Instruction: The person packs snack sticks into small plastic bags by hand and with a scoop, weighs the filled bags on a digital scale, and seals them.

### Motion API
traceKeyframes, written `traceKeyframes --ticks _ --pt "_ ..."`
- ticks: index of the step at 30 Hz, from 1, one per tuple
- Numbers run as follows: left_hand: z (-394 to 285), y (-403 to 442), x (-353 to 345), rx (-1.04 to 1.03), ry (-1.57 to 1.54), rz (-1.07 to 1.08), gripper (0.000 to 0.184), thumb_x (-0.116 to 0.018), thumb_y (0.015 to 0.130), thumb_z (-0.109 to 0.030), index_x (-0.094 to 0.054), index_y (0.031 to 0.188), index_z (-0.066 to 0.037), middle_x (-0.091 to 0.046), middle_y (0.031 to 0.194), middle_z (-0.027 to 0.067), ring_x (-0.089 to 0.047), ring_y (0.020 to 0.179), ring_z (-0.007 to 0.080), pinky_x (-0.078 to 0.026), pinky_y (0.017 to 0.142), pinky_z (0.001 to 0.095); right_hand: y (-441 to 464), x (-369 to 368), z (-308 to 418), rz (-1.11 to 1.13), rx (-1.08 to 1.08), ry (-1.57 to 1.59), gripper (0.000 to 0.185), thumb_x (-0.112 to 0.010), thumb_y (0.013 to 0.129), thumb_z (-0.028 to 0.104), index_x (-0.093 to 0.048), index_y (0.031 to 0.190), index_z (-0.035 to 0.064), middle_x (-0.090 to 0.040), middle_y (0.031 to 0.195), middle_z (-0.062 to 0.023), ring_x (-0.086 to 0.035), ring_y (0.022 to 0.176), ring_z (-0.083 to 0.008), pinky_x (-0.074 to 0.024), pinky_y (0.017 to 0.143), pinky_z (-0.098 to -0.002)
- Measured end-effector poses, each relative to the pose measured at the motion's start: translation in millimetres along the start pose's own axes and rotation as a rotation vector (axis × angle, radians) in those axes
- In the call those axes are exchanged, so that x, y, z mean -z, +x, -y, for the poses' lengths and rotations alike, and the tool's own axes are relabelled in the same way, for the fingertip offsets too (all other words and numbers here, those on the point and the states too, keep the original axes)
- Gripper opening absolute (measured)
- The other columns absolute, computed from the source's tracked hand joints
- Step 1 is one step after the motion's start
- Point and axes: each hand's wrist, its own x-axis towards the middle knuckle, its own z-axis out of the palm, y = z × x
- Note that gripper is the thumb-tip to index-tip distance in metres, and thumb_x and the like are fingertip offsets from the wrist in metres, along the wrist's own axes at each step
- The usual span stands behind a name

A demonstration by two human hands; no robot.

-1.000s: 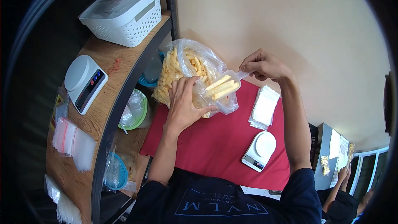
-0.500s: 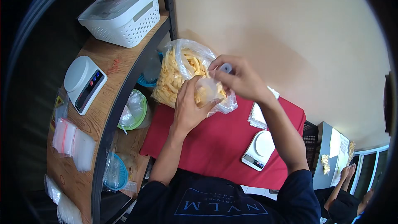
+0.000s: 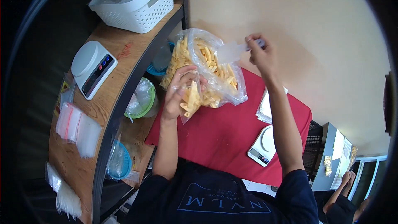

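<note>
My left hand (image 3: 173, 96) is closed around the top of a small clear plastic bag (image 3: 191, 101) that has yellow stick-shaped snacks in its lower part. Gripped in my right hand (image 3: 263, 57) is a translucent scoop (image 3: 231, 53), held by its grey handle above the right side of a large clear bag. That large plastic bag (image 3: 209, 60) gapes open and is full of the same pale yellow sticks. It rests on the red cloth (image 3: 219, 137), just behind my left hand.
A white kitchen scale (image 3: 265, 145) and a stack of plastic bags (image 3: 265, 108) lie on the red cloth. The wooden shelf (image 3: 107, 112) at left holds another scale (image 3: 93, 68), empty bags (image 3: 78, 128) and a white basket (image 3: 137, 8). Another person's hands (image 3: 348, 178) show at far right.
My right hand has moved up and right with the scoop, away from my left hand. The small bag now hangs lower, with snack sticks visible inside. The whole view has shifted slightly.
</note>
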Motion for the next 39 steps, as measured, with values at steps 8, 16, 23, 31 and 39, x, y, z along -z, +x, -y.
traceKeyframes --ticks 8,16,23,31,39 --pt "1 2 3 0.079 -0.267 0.091 0.079 -0.040 0.093 -0.058 -0.035 0.136 0.007 -0.045 0.128 0.0377 -0.045 0.126 0.0418 -0.034 0.109 0.0522 -29 -17 -93 0.008 0.195 -0.338 0.023 -0.065 0.090 0.018 -0.069 0.096 -0.0042 -0.064 0.073 -0.0068 -0.063 0.072 -0.0161 -0.0518 0.066 -0.0315" --pt "21 20 -44 0.203 -0.534 0.319 0.077 -0.044 0.094 -0.049 -0.026 0.142 0.009 -0.035 0.145 0.0236 -0.040 0.133 0.0343 -0.031 0.113 0.0446 -123 -16 12 0.385 -0.202 0.366 0.040 -0.074 0.086 0.022 -0.062 0.115 -0.0024 -0.067 0.098 -0.0072 -0.063 0.091 -0.0119 -0.0513 0.080 -0.0287" --pt "46 31 -62 0.214 0.199 0.373 0.047 -0.032 0.103 -0.026 -0.050 0.132 0.006 -0.047 0.138 0.0172 -0.044 0.130 0.0263 -0.031 0.111 0.0370 -137 25 -9 0.243 -0.333 0.451 0.032 -0.070 0.088 0.016 -0.065 0.114 -0.0014 -0.068 0.106 -0.0095 -0.062 0.097 -0.0125 -0.0500 0.086 -0.0285" --pt "83 27 -108 0.365 0.115 0.411 0.055 -0.032 0.105 -0.036 -0.043 0.139 0.005 -0.049 0.140 0.0164 -0.046 0.130 0.0248 -0.034 0.110 0.0368 -168 65 -26 -0.061 -0.266 0.399 0.028 -0.062 0.095 0.017 -0.065 0.115 -0.0028 -0.069 0.104 -0.0098 -0.063 0.097 -0.0141 -0.0487 0.089 -0.0288" --pt "116 23 -143 0.240 0.113 0.169 0.019 -0.061 0.095 -0.013 -0.069 0.098 0.003 -0.066 0.097 0.0070 -0.062 0.088 0.0107 -0.049 0.079 0.0249 -191 96 -35 -0.281 -0.264 0.502 0.021 -0.063 0.093 0.012 -0.068 0.107 -0.0027 -0.069 0.096 -0.0077 -0.064 0.088 -0.0116 -0.0512 0.080 -0.0269"
